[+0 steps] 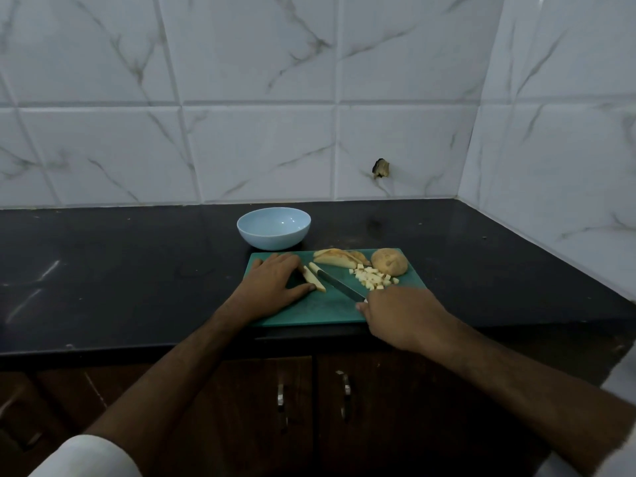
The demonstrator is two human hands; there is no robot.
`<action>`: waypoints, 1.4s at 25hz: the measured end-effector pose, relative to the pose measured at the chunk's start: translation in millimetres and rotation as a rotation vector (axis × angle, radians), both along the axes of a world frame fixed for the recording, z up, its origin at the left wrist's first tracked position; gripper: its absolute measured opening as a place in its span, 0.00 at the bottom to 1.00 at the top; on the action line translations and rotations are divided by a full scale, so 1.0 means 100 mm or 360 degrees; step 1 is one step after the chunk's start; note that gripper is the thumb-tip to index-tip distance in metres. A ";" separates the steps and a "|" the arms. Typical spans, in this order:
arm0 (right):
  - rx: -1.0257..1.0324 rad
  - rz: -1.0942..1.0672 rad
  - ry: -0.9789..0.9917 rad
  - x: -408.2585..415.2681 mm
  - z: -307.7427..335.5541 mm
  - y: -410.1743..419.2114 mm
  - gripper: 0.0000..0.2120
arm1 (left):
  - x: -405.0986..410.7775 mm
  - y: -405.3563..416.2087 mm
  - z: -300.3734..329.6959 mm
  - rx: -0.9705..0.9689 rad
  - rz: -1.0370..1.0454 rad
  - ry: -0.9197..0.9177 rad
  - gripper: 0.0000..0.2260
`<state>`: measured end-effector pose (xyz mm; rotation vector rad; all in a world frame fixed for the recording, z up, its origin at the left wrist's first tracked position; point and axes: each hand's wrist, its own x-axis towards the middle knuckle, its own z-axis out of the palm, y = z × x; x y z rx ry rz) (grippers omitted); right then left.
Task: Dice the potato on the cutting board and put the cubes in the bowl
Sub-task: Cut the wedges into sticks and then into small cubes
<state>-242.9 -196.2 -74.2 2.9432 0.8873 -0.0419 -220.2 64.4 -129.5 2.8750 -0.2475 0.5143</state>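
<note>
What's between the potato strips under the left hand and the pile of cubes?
In the head view, the knife blade, held by the right hand, crosses the green cutting board between the potato strips and the cubes.

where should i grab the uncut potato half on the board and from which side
Take the potato half over its rounded skin dome, from above and from the right. It seems to sit cut face down at the far right corner of the cutting board, so probably steady. The cubes crowd its near-left side and the slices its left; the right is free.

White marble-veined wall tiles [261,98] back a black countertop [120,270] over dark cabinets [241,407].
</note>
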 end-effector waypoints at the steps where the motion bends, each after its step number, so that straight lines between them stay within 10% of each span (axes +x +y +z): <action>1: 0.0034 -0.0040 0.0064 0.06 0.03 0.04 0.21 | -0.01 0.00 0.00 -0.0008 -0.0012 -0.0004 0.17; 13: 0.0074 -0.0003 0.0041 0.15 0.18 0.23 0.24 | -0.03 0.01 -0.04 -0.0065 -0.0015 -0.0279 0.19; 35: 0.0034 0.0080 0.0062 0.17 0.01 0.41 0.20 | 0.37 0.12 0.43 0.0231 -0.0441 0.0286 0.08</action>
